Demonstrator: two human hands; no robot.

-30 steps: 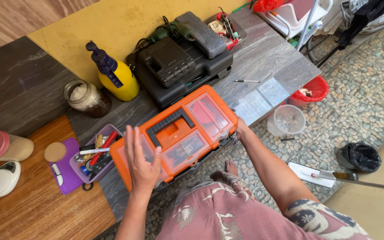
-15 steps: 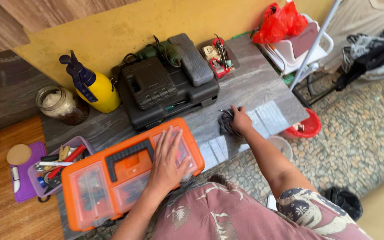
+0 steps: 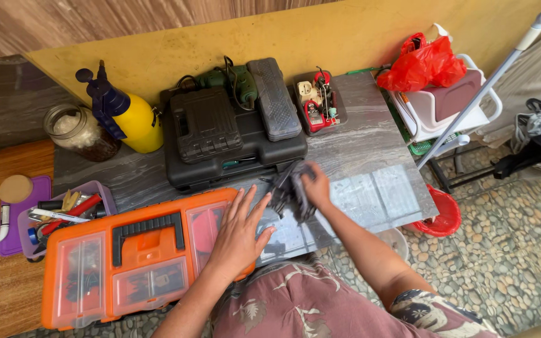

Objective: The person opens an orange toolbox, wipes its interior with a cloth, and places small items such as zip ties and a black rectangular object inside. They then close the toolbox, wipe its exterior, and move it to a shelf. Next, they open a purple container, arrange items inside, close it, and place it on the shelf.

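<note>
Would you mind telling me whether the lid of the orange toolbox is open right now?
No, the orange toolbox has its lid down flat, and the left hand rests on its right end.

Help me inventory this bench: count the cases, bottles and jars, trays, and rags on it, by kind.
Cases: 2, orange toolbox, black case
Bottles and jars: 2, spray bottle, jar
Trays: 2, purple tray, grey tray
Rags: 1, rag in the right hand
Total: 7
</note>
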